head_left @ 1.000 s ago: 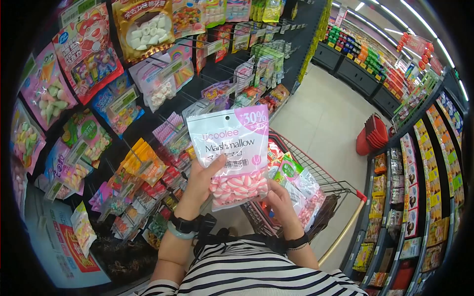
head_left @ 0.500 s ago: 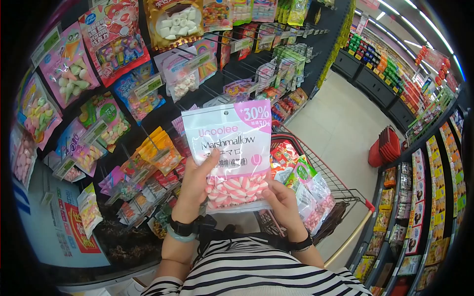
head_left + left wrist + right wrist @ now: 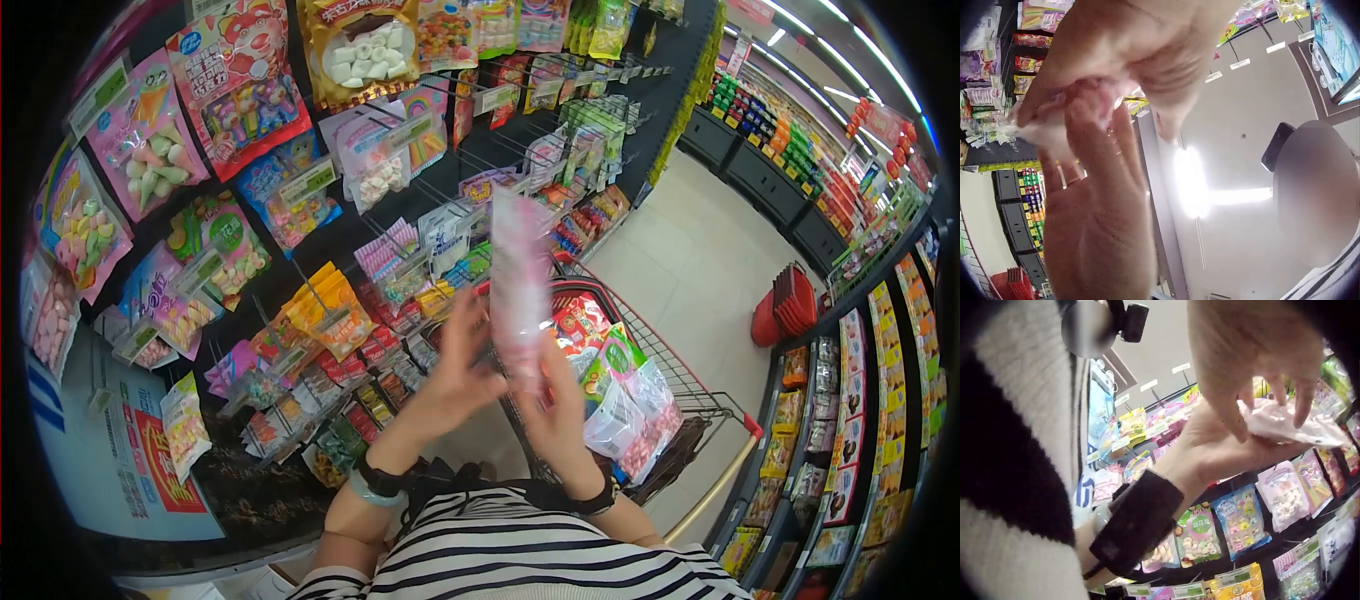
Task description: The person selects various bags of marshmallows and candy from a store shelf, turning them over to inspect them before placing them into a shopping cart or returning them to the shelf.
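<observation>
A pink-and-white bag of marshmallows (image 3: 520, 285) stands nearly edge-on in front of the person's chest, blurred by motion. My right hand (image 3: 552, 405) pinches it near its lower end, thumb on one side and fingers on the other. Just left of the bag, my left hand (image 3: 450, 380) has its fingers extended and spread. In the right wrist view, the left palm (image 3: 1216, 450) lies close under the bag (image 3: 1294, 422), while the right fingers reach over it from above.
A shopping cart (image 3: 690, 400) with several candy bags (image 3: 630, 400) stands beyond the right hand. Pegs of hanging candy bags (image 3: 240, 85) fill the rack on the left. Red baskets (image 3: 785, 305) are stacked on the aisle floor, and another stocked shelf (image 3: 840, 440) runs along the right.
The bag has turned from front-facing to nearly edge-on. The left hand has let go of its left side and spread its fingers; the right hand keeps its grip.
</observation>
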